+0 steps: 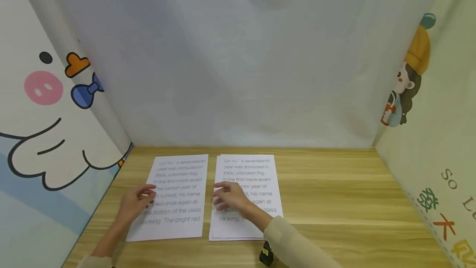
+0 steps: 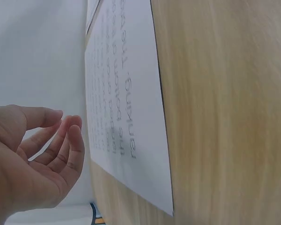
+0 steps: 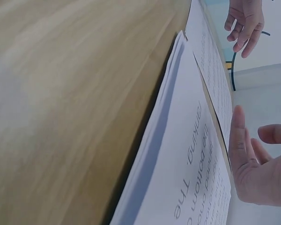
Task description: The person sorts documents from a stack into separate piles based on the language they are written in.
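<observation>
A printed sheet of paper lies on the wooden table at the left. To its right is a small stack of printed sheets, whose edges are slightly offset at the left and bottom. My left hand is over the left edge of the single sheet, fingers loosely bent and holding nothing; the left wrist view shows the hand raised above the paper. Over the left side of the stack is my right hand, thumb and fingers apart with nothing between them. It covers part of the printed text.
A small black object with a yellow mark is beside the right sleeve. The wooden table extends to the right of the stack. A pale wall stands behind, with cartoon-printed panels on both sides.
</observation>
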Demonstrator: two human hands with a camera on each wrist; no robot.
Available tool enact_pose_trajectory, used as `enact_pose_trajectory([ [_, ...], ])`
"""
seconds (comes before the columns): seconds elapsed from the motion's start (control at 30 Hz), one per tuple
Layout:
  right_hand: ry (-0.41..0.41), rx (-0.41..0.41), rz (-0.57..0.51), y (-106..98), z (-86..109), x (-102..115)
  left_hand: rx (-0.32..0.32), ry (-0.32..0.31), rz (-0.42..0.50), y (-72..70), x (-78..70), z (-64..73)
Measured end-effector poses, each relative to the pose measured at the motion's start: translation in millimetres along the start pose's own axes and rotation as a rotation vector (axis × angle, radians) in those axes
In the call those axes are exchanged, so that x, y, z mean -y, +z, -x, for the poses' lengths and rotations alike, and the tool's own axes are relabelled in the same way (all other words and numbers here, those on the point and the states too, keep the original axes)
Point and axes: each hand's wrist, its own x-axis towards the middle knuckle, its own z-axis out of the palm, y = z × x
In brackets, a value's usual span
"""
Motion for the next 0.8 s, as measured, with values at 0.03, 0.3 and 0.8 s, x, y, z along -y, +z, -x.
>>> enact_pose_trajectory([
  [0.03, 0.003, -0.003, 0.007, -2.7, 0.6, -0.1, 0.012, 0.005, 0.003, 1.7, -2.3, -0.4],
  [0.3, -0.007, -0.030, 0.033, -33.8, 8.8, -6.3, 0.058, 0.031, 0.031, 16.9, -14.0, -2.9],
  [0.8, -0.008, -0.150, 0.083, -96.0, 34.0, -14.7, 0.147, 0.106, 0.090, 52.9, -42.3, -9.2],
])
